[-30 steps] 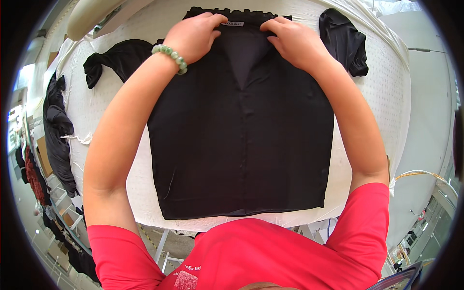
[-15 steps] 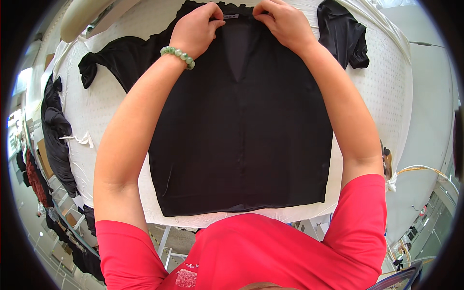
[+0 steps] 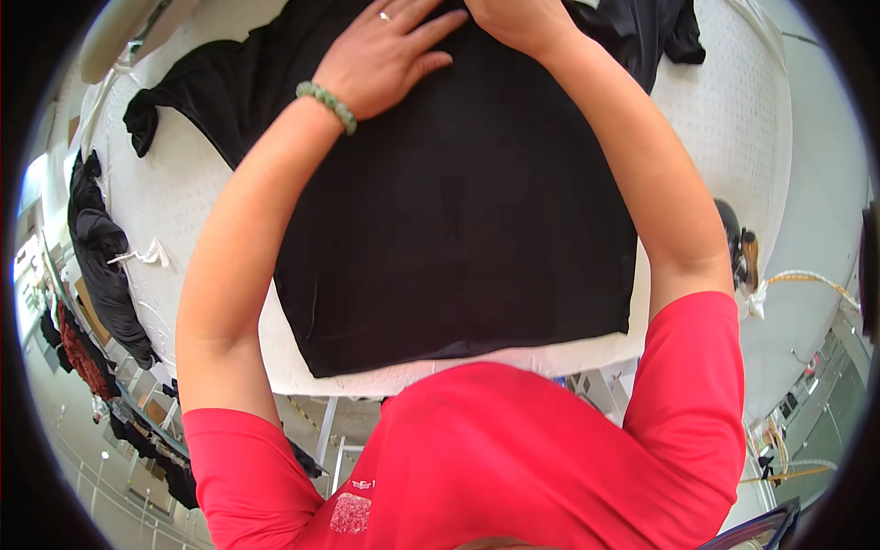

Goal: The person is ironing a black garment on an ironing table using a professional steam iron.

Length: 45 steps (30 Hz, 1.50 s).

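Note:
A black satin garment (image 3: 449,211) with short sleeves lies spread on a white padded table (image 3: 724,137), its straight hem towards me. My left hand (image 3: 390,55) lies flat on its upper part with the fingers spread. It wears a green bead bracelet and a ring. Beside it, my right hand (image 3: 522,23) bends down onto the upper part of the garment at the top edge of the view. Its fingers run out of the picture, so their grip is hidden. The garment's neckline is also out of sight or covered.
Behind my right elbow sits a dark object with a brown handle (image 3: 750,257), partly hidden, near a white-and-yellow cord (image 3: 807,277). Dark cloth (image 3: 105,257) hangs over the table's left edge. Clothes hang on a rail (image 3: 82,353) further left. A pale padded arm (image 3: 119,41) juts in at the upper left.
Both hands have moved up from the neckline, partly out of view. My left hand has let go of its pinch and flattened out. The view has shifted a little.

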Tool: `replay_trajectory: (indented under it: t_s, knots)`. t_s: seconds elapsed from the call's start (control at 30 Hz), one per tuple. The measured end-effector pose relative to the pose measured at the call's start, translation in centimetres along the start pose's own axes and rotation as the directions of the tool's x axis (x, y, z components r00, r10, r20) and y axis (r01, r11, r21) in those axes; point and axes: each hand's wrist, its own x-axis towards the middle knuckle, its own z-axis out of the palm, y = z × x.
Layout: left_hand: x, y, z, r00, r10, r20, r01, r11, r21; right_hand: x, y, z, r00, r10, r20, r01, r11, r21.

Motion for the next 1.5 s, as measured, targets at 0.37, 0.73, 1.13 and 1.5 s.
replay_trajectory:
  t_s: [0.37,0.73,1.13,1.5]
  knots:
    - [-19.2,21.5,-7.5,0.862,-0.495,0.106,0.506,0.836,-0.214,-26.8,-20.0,-12.1,0.885,0.415,0.213,-0.361,0.898,-0.252]
    - [-34.4,27.2,-9.5,0.846,-0.52,0.118,0.517,0.854,0.056,-40.7,-21.1,-18.5,0.812,0.58,0.063,-0.426,0.664,-0.615]
    - [-27.1,37.6,-5.4,0.955,-0.248,0.16,0.278,0.94,-0.2,-42.3,-24.6,-18.9,0.854,0.507,0.117,-0.372,0.751,-0.545]
    - [-28.4,36.6,-6.1,0.992,-0.12,0.029,0.123,0.982,-0.146,-42.4,-25.3,-20.2,0.922,0.357,0.146,-0.255,0.848,-0.464]
